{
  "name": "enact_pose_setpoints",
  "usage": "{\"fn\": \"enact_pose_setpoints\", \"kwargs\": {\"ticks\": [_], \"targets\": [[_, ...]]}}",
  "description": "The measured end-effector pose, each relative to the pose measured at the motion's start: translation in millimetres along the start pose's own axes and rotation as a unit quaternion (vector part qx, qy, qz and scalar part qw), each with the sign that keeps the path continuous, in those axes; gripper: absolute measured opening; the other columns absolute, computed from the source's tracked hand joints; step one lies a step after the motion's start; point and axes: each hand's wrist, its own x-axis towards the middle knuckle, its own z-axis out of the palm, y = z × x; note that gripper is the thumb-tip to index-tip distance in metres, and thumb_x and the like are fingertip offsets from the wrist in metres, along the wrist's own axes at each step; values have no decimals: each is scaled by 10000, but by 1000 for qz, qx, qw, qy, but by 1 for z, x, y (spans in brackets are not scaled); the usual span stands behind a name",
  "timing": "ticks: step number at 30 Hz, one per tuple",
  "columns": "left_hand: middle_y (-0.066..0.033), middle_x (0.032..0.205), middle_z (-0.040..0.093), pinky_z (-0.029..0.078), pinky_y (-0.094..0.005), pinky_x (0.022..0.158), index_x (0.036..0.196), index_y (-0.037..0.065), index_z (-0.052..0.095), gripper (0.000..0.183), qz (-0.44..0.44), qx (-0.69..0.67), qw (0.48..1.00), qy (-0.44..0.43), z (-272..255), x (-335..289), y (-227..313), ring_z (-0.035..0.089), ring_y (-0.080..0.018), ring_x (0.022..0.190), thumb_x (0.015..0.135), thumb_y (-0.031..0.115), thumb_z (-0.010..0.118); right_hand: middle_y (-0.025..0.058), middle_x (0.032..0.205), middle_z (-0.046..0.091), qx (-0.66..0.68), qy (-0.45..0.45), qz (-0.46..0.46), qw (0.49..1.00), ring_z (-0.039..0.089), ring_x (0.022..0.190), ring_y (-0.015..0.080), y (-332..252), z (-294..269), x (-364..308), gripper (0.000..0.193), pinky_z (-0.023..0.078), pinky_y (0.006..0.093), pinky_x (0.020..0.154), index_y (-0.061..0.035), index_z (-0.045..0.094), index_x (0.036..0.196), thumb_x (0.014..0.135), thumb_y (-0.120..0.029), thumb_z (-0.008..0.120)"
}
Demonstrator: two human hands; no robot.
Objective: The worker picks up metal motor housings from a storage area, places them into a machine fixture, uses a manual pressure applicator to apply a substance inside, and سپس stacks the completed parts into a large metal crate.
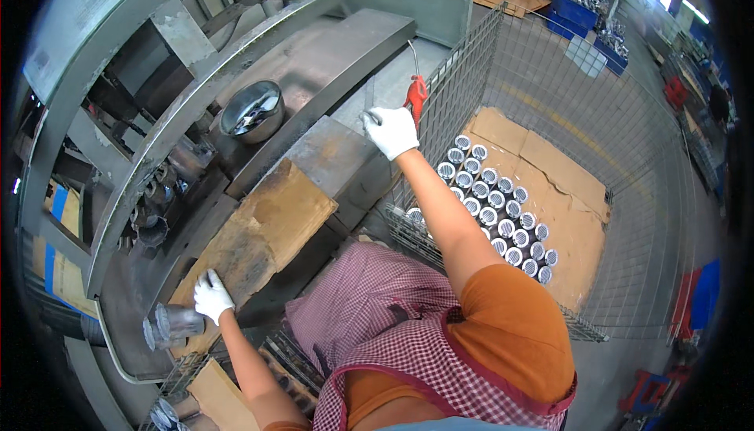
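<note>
My left hand, in a white glove, is low on the left over the edge of a stained cardboard sheet. Its fingers look apart, with no part visible in them. Right beside it lie grey metal cylindrical parts with flanged ends; whether the hand touches them is unclear. My right hand, also gloved, is raised over the grey bench near the mesh wall, its fingers curled together. What they hold, if anything, is hidden. Just beyond it a red air blow gun hangs at the rim of the wire cage.
On my right, a wire mesh cage holds rows of round metal parts on cardboard. A metal pot with shiny pieces stands on the machine bed behind the curved grey frame. Blue bins of metal parts stand far off.
</note>
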Motion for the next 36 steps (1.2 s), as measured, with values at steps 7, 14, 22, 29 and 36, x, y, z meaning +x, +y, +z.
{"fn": "enact_pose_setpoints", "kwargs": {"ticks": [7,14,22,29,36], "targets": [[-131,1201,596,451,-473,846,1164,129,624,428,-4,-20,1000,4,-10,0,5,563,-332,1076,896,442,508,137,737,664,5,-3,12,1000,651,671,323,-10,-7,-1,214,510,416,646,-129,708,828,828,-309,593],[-214,1307,510,422,-460,959,1260,120,549,473,10,-76,994,72,-33,-4,12,521,-370,1156,842,339,578,166,833,683,-18,3,-2,1000,667,763,338,2,4,-2,294,525,404,737,-82,718,923,792,-319,603],[-142,1258,550,413,-478,897,1235,159,567,486,-14,-53,998,43,-7,-3,5,533,-321,1110,866,470,516,171,859,694,7,-21,35,999,685,745,267,10,-3,4,286,516,334,708,-30,706,963,849,-286,649],[-86,1224,575,373,-468,914,1164,181,613,435,-23,-58,993,97,-6,-4,0,517,-286,1125,878,488,496,158,850,700,49,-12,43,998,677,737,219,7,5,2,263,504,329,707,-33,703,975,860,-263,651],[-120,1211,574,386,-494,896,1177,157,596,448,-24,-109,994,12,-8,-5,-4,549,-320,1074,870,471,503,151,963,693,28,-37,50,998,675,836,254,8,2,3,317,498,335,762,-48,697,1015,894,-326,604]]}}
